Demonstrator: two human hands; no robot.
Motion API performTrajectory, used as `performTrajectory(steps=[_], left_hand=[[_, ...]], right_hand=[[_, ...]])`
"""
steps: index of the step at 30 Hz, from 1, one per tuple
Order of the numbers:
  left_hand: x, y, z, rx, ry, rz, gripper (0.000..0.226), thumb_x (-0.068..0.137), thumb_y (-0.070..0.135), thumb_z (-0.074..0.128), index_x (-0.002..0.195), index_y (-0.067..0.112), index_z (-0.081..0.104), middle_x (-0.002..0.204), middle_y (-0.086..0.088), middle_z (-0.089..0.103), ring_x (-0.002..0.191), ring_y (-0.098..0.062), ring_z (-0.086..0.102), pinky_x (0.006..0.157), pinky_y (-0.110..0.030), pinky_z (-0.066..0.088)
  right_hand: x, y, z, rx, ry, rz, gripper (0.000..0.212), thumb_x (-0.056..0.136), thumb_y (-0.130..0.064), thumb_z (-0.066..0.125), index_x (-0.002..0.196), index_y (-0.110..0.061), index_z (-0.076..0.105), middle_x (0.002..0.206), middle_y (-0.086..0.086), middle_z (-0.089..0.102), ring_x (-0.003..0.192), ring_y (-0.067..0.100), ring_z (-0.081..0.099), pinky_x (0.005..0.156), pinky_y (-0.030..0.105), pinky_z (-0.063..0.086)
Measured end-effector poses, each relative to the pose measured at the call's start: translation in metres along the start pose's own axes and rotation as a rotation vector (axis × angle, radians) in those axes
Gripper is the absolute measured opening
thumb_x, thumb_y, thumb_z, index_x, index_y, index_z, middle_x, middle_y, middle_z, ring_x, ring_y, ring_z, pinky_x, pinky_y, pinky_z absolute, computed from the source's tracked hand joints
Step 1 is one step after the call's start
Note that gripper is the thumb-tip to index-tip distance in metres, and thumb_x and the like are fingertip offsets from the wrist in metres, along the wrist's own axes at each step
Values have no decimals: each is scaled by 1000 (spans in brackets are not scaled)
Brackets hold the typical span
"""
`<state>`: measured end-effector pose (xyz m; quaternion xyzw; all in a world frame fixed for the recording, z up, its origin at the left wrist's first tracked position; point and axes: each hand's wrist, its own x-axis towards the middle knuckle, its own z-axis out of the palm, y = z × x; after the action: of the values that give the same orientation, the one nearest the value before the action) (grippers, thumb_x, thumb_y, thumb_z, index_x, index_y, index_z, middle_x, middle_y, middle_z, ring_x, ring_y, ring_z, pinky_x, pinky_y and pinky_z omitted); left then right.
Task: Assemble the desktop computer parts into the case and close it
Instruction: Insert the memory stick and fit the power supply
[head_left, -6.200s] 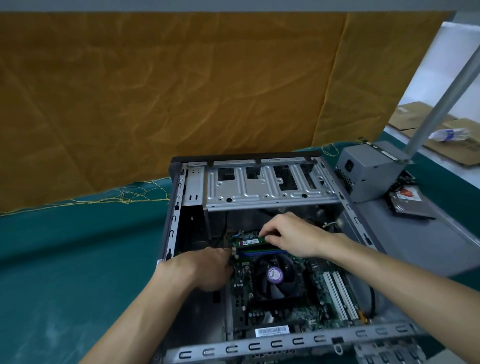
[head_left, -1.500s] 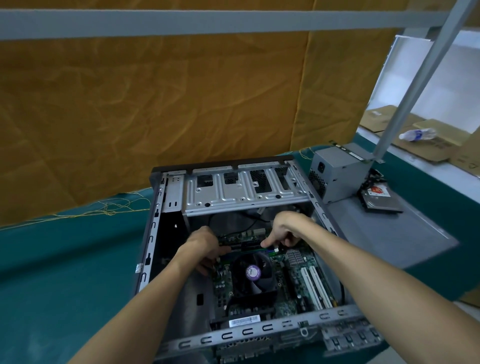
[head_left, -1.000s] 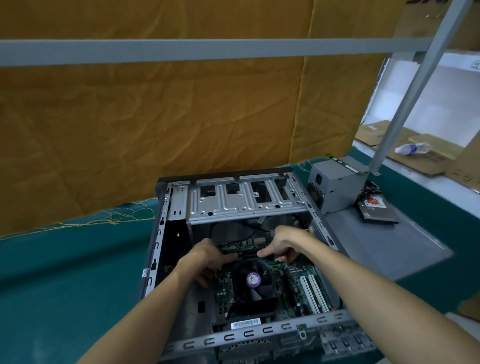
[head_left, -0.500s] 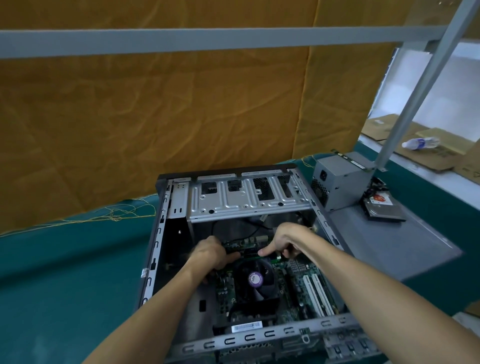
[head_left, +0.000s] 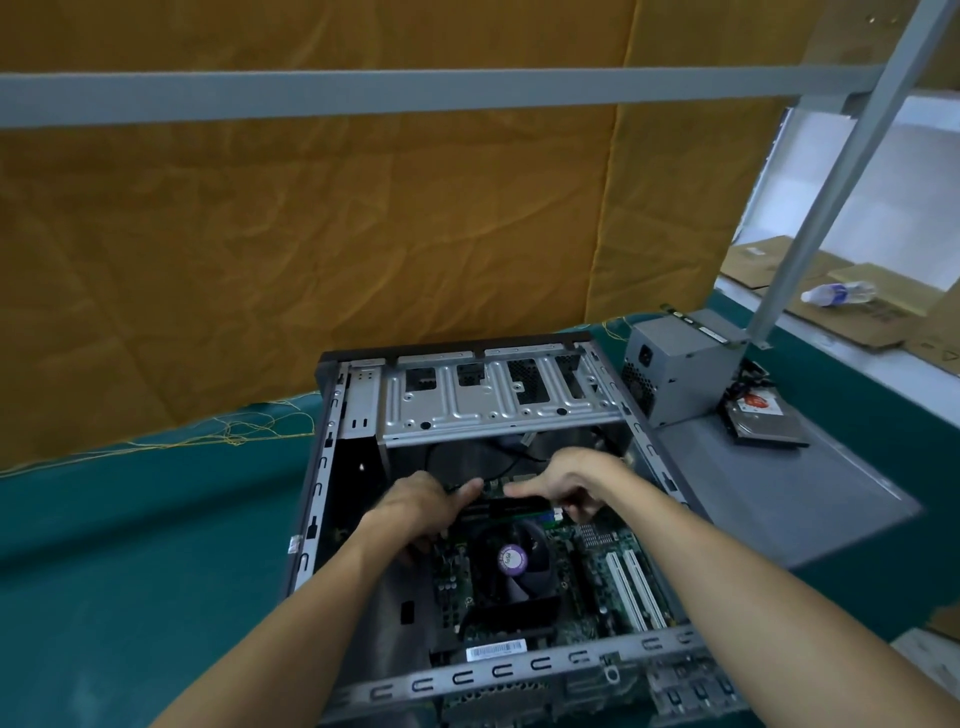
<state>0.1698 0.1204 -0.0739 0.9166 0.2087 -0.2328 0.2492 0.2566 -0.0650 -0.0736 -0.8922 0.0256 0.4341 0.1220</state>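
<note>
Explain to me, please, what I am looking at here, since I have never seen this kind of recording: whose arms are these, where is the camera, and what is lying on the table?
There is no robot: a person wears a camera on the head, so this single view looks forward and down along their own arms. The left hand and right hand reach into an open computer case lying on a green-covered table. Their fingertips press on a memory stick in its slot just beyond the cooler fan on the motherboard. To the right, outside the case, a grey power supply and a hard drive rest on a grey side panel, not yet installed.
</note>
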Motion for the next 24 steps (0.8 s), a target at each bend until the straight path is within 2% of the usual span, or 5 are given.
performTrajectory(steps=[4,10,16,18,24], left_hand=[[0,1,-2,-8,28,4,63,89,69,60,85,7,64,91,-11,74,79,-26,74,59,-35,61],[-4,5,-1,48,43,-13,74,91,67,59,125,1,54,117,-16,70,103,-30,71,84,-41,61],[-4,5,-2,-1,18,-6,65,89,67,61,101,2,62,99,-14,72,81,-27,71,73,-42,63],[-4,2,-1,-12,0,6,62,88,67,63,94,5,60,94,-12,70,77,-25,69,70,-39,63],[-4,1,3,131,85,26,70,88,64,66,126,7,53,123,-11,64,112,-26,65,89,-33,52]], right_hand=[[-10,-1,2,-131,67,17,103,81,-86,51,140,-1,49,66,2,54,50,14,45,56,26,40],[-20,-7,6,-215,112,-5,102,83,-85,47,133,4,54,54,3,57,57,19,53,58,30,43],[-22,-5,5,-195,136,-12,99,82,-85,49,131,1,56,54,3,60,56,18,54,63,30,49],[-17,-1,7,-109,134,-22,97,79,-83,58,130,-1,53,65,3,63,59,18,55,72,31,51],[-22,-1,6,-136,128,-36,86,84,-70,67,135,-2,52,86,8,67,64,19,57,67,30,48]])
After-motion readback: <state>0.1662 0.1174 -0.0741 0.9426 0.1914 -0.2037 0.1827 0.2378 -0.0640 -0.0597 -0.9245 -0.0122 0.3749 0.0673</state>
